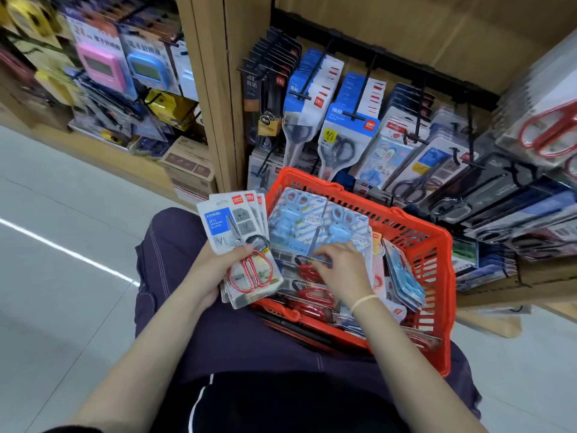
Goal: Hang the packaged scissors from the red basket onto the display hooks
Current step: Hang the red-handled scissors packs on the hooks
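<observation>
Our left hand (pixel 218 270) grips a fanned stack of about four red-handled scissor packs (pixel 240 245) just outside the red basket (pixel 437 245) rim. Our right hand (pixel 340 270) reaches inside, fingertips pinching among packs; two blue rabbit packs (pixel 315 226) lie uppermost.

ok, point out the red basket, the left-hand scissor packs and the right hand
red basket (pixel 437 245), head view, far right rim
scissor packs (pixel 229 226), head view, front card
right hand (pixel 342 267), head view, back of hand

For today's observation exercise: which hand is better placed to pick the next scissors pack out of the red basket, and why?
Right. The right hand already reaches into the red basket, fingers on the packs there, while the left hand grips a stack of red-handled scissors packs.
</observation>
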The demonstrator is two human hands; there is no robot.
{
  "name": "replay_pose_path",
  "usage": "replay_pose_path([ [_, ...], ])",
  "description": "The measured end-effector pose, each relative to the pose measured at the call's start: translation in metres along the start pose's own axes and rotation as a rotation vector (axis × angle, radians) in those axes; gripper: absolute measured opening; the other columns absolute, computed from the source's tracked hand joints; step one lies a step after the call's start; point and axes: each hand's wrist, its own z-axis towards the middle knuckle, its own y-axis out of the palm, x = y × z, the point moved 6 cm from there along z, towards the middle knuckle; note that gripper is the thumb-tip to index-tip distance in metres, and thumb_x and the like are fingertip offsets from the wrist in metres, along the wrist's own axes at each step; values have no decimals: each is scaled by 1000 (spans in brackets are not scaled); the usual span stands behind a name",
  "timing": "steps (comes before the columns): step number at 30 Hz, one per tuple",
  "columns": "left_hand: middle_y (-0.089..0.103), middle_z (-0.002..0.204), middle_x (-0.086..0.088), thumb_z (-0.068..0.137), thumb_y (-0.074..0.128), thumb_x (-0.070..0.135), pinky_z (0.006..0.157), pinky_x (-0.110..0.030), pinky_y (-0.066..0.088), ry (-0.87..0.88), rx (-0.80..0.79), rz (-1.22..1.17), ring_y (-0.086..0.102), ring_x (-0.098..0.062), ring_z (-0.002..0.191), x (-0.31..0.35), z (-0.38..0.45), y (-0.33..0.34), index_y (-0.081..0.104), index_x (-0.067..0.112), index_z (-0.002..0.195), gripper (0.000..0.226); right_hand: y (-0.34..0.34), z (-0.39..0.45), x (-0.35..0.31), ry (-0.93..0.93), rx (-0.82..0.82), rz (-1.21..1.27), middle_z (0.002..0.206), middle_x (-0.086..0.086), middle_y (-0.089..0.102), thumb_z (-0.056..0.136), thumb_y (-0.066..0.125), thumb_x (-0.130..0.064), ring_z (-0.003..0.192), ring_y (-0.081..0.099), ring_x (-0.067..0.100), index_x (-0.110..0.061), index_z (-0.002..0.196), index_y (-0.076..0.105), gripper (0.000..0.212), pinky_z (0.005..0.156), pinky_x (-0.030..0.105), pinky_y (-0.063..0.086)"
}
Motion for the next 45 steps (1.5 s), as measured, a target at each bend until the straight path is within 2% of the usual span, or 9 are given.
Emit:
replay_pose_path([
  [16, 73, 124, -10, 79, 84, 16, 91, -45, 59, 55, -153, 65, 72, -29, 110, 29, 6, 61, 60, 17, 136, 62, -101, -38, 41, 253, 316, 583, 71, -1, 57, 103, 54, -16, 66, 57, 30, -15, 94, 60, 11, 63, 37, 54],
  [20, 76, 119, -7, 90, 73, 10, 93, -46, 59, 42, -135, 57, 73, -29, 109, 39, 13, 93, 61, 19, 134, 46, -112, -53, 38, 334, 301, 900, 76, 6, 59, 105, 51, -17, 56, 60, 12, -9, 99, 64, 16, 51, 31, 47],
  [22, 76, 119, -4, 92, 71, 10, 98, -47, 56, 59, -158, 90, 73, -26, 109, 46, 12, 113, 62, 22, 130, 41, -111, -55, 36, 373, 269, 1116, 83, 15, 61, 105, 52, -22, 52, 65, 16, -9, 102, 66, 19, 59, 34, 44],
  [27, 75, 121, 6, 97, 66, 19, 104, -43, 53, 136, -260, 234, 71, -15, 113, 71, 0, 170, 61, 29, 130, 35, -130, -59, 33, 323, 240, 1354, 105, 19, 73, 96, 66, -20, 86, 68, 27, 0, 121, 65, 32, 81, 48, 52],
  [32, 75, 121, 3, 93, 74, 23, 105, -51, 52, 224, -272, 244, 71, -20, 114, 103, -10, 221, 63, 27, 129, 38, -163, -71, 41, 226, 348, 1315, 74, 1, 73, 87, 74, -17, 68, 67, 12, -6, 95, 64, 16, 60, 22, 52],
  [37, 76, 118, -2, 87, 77, 24, 92, -44, 58, 222, -387, 222, 73, -27, 109, 117, -28, 282, 61, 24, 131, 47, -186, -81, 42, 141, 404, 1315, 85, 5, 77, 94, 68, -16, 74, 73, 14, -11, 97, 64, 7, 59, 21, 54],
  [40, 75, 121, -3, 68, 95, 27, 96, -49, 56, 145, -542, 315, 72, -29, 110, 111, -37, 314, 56, 28, 135, 77, -203, -89, 52, 96, 451, 1265, 99, 19, 74, 91, 73, -33, 89, 74, 31, -16, 108, 67, 24, 77, 41, 60],
  [43, 75, 121, -4, 73, 91, 24, 96, -49, 57, 128, -627, 374, 73, -29, 110, 109, -41, 336, 57, 28, 135, 72, -211, -96, 63, 132, 491, 1300, 127, 15, 67, 79, 77, -61, 120, 64, 32, -18, 131, 57, 70, 105, 53, 49],
  [45, 75, 121, -4, 78, 87, 20, 99, -49, 55, 128, -629, 383, 73, -28, 110, 110, -39, 345, 56, 26, 137, 67, -218, -99, 74, 135, 545, 1322, 126, 12, 65, 80, 72, -64, 120, 62, 30, -17, 126, 54, 68, 108, 58, 45],
])
